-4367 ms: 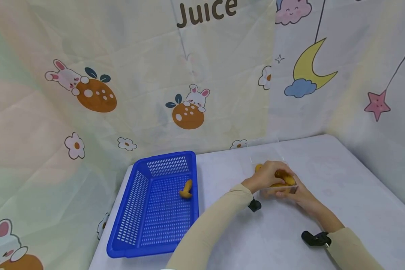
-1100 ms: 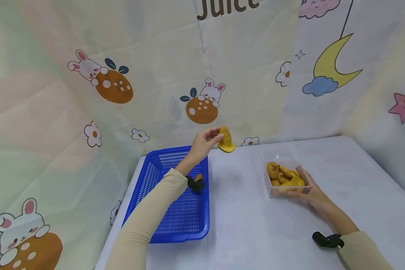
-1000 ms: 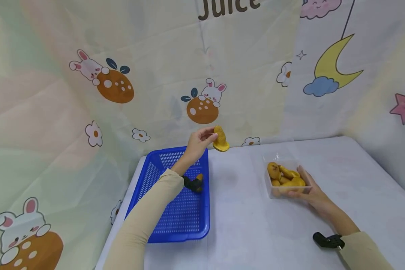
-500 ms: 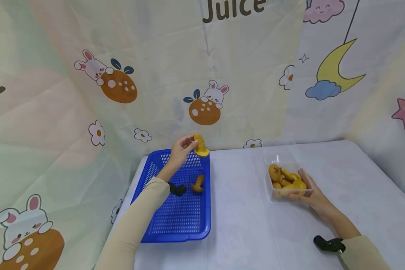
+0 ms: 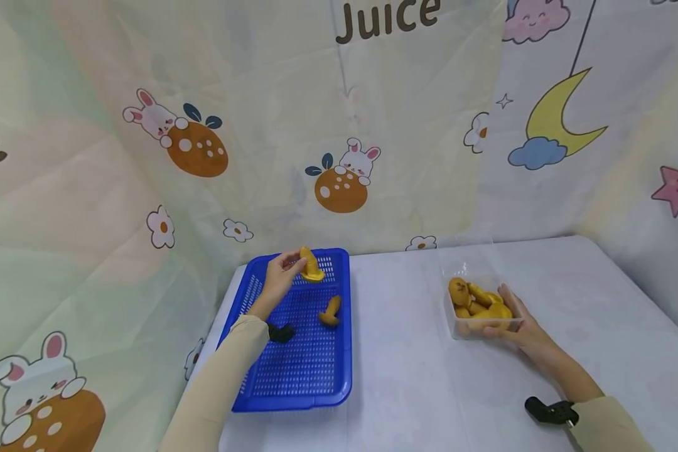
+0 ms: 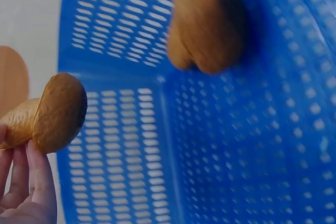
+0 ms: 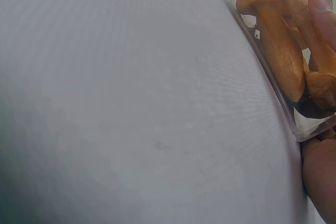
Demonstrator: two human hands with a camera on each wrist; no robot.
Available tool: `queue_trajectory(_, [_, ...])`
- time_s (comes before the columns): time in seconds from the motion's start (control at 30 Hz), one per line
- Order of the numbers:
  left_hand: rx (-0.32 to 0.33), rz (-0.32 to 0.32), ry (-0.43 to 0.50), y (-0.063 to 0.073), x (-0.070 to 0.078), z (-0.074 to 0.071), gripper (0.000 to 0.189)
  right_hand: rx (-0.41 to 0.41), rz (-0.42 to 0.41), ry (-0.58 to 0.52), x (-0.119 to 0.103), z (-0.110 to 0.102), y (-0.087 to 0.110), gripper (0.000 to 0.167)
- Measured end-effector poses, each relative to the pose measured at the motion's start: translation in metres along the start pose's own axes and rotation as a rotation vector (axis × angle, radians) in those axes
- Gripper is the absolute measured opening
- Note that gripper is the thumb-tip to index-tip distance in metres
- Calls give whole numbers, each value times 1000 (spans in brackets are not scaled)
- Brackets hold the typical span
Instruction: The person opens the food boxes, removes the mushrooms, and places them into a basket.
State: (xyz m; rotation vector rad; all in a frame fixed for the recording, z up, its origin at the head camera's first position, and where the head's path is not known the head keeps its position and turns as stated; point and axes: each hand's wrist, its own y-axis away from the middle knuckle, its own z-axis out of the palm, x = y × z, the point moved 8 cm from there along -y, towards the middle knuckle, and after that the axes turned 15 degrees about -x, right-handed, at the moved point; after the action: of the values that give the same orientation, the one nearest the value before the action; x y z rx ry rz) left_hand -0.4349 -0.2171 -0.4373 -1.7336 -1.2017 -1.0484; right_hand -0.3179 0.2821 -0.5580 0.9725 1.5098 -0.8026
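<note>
We are pinching a mushroom (image 5: 311,268) by its stem, cap downward, between the fingers (image 6: 43,184) of our left hand (image 5: 278,277); it is hanging near the far end of the blue basket (image 5: 294,367), where a second mushroom (image 5: 330,312) is lying toward the right wall. Our right hand (image 5: 524,328) is gripping a clear container (image 5: 466,332) of mushrooms on the white surface (image 5: 401,376). With such a narrow pinch, we are risking a slip onto the basket's edge; by pressing unevenly, we could be tipping the container.
</note>
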Motion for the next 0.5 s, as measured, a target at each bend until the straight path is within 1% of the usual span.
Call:
queue_trajectory(0.07, [7, -32, -8, 2, -9, -3, 37, -4, 8, -10, 1, 1, 0, 108])
queue_trajectory(0.13, [-1, -54, -11, 4, -15, -3, 37, -5, 9, -8, 2, 1, 0, 108])
queue_trajectory(0.27, [-19, -85, -30, 6, -25, -3, 36, 7, -4, 14, 0, 1, 0, 109])
queue_trajectory(0.37, [-39, -99, -23, 7, -31, -1, 36, 10, -2, 14, -1, 0, 0, 110])
queue_trajectory(0.5, [-69, -96, -22, 7, -35, 2, 37, 13, 2, 14, -1, 0, 1, 109])
